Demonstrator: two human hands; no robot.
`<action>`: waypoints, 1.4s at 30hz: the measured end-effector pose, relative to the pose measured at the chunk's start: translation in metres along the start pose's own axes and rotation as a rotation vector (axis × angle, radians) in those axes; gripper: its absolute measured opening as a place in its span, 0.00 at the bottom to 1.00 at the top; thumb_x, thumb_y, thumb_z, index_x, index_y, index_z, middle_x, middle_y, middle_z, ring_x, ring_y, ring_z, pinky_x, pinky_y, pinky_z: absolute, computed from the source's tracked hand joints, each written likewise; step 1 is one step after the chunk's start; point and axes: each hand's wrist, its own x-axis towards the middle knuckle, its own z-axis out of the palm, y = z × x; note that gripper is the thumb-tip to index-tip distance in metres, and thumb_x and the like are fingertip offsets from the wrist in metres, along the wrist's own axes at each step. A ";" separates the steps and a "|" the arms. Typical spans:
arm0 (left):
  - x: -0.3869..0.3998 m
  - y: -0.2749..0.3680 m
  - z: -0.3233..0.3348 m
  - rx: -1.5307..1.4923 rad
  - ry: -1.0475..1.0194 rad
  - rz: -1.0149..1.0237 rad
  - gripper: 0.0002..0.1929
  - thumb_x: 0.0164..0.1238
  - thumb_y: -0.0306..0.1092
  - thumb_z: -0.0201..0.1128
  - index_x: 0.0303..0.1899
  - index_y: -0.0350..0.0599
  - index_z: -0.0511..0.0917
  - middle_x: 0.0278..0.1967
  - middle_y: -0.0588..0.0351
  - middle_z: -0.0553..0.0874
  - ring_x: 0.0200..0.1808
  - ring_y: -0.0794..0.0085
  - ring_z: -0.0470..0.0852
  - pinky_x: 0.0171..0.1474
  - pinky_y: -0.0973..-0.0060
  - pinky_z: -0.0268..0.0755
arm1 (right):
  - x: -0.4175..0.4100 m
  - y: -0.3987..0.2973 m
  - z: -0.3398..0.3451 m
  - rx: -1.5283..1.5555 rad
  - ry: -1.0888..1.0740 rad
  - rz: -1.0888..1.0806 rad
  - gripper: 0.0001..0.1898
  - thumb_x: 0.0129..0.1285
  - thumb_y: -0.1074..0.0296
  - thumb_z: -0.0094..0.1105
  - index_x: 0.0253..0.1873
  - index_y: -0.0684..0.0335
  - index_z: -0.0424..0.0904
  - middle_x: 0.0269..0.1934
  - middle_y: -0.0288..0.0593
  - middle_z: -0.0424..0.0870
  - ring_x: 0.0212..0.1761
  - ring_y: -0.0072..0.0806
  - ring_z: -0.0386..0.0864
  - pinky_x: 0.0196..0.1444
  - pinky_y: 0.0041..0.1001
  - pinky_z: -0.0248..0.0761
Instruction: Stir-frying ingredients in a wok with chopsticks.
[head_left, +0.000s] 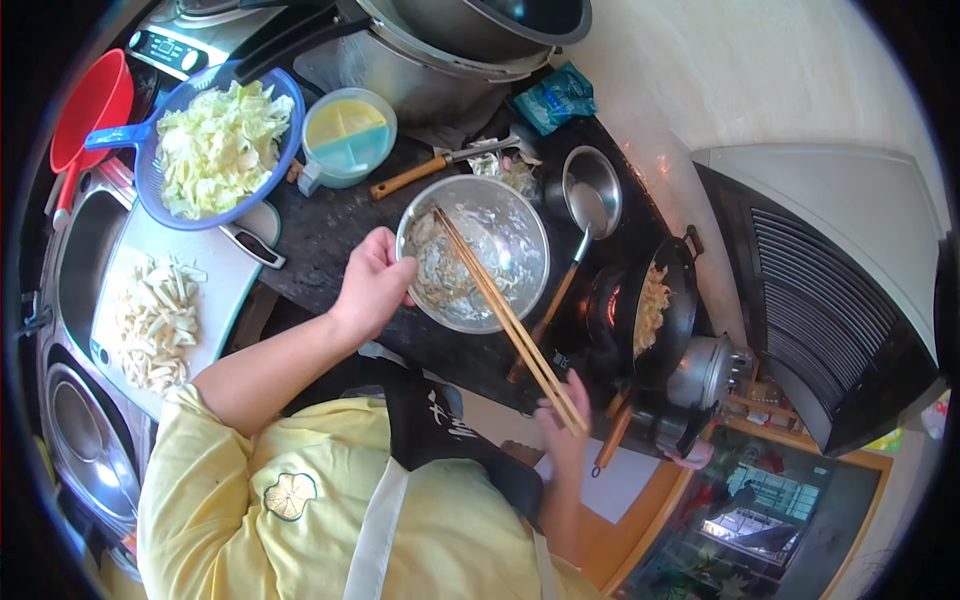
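Note:
My left hand (375, 277) grips the near-left rim of a steel mixing bowl (525, 232), its thumb over the edge. Pale batter or flour residue smears the inside of the bowl. Long wooden chopsticks (499, 304) slant across it, tips against the inner wall on the far-left side. Their other end is in my right hand (562, 424), which is slightly blurred. To the bowl's right, browned food pieces (652, 307) lie in a black wok (681, 322) on a gas burner with a glow beneath.
A steel ladle (589, 206) rests by the bowl. Behind stand a seasoning box (349, 139), a wooden-handled utensil (412, 177) and a large pot (420, 82). Leftward are chopped cabbage (225, 150) in a blue colander (291, 142) and pale cut strips (157, 326) on a cutting board (225, 300). A range hood (825, 277) overhangs the right.

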 end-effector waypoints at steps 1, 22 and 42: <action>0.001 0.002 -0.004 0.002 -0.009 0.001 0.08 0.57 0.22 0.54 0.28 0.45 0.63 0.24 0.60 0.73 0.20 0.81 0.72 0.20 0.83 0.69 | 0.000 -0.013 0.027 0.001 0.009 0.000 0.30 0.58 0.70 0.62 0.65 0.67 0.61 0.46 0.40 0.75 0.40 0.23 0.76 0.44 0.23 0.71; 0.026 0.053 -0.030 0.269 -0.227 0.070 0.09 0.55 0.20 0.54 0.28 0.43 0.62 0.23 0.61 0.72 0.18 0.81 0.72 0.19 0.83 0.68 | 0.074 -0.145 0.085 0.502 0.193 -0.325 0.09 0.63 0.76 0.53 0.47 0.72 0.76 0.35 0.40 0.72 0.27 0.19 0.70 0.31 0.18 0.65; 0.033 0.052 0.056 0.463 -0.341 0.263 0.10 0.58 0.22 0.56 0.27 0.44 0.62 0.19 0.64 0.70 0.18 0.84 0.70 0.20 0.84 0.64 | 0.003 -0.109 -0.038 0.385 0.478 -0.101 0.09 0.64 0.72 0.54 0.45 0.73 0.75 0.31 0.48 0.81 0.25 0.26 0.81 0.27 0.21 0.78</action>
